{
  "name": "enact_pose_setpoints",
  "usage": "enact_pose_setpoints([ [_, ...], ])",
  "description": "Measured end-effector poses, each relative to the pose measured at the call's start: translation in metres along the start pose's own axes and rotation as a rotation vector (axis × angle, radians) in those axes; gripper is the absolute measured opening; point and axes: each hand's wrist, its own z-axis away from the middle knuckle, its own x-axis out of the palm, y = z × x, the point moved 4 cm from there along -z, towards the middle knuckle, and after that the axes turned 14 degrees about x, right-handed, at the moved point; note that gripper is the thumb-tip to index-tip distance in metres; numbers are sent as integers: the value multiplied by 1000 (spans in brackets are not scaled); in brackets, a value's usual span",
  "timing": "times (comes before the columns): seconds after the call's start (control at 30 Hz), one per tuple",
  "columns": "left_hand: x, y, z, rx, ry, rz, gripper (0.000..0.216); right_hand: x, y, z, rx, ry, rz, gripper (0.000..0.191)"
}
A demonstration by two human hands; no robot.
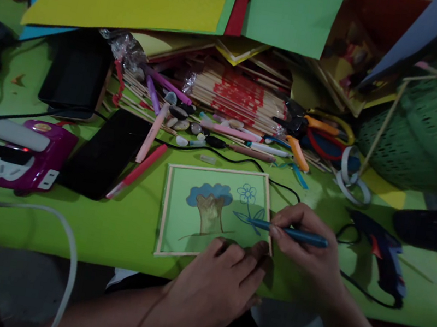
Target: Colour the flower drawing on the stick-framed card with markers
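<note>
While the right hand (304, 249) pinches a teal felt-tip pen (311, 238) at a leaf of the blue-outlined flower (246, 193), the left hand (221, 277) rests curled fingers over the near edge of the stick-framed green card (176, 220), though I can't tell whether they grip it. Lying near the tabletop's (115, 241) front edge, the card could swivel if that hold slackened, and the line would stray. Those knuckles, close to the brown tree trunk (210, 215), might also smudge any damp ink.
</note>
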Motion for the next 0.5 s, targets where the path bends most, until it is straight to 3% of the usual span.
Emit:
enact_pose_setpoints([
  [0.5,1,0,-1,0,0,4,46,-7,8,2,-17,16,18,14],
])
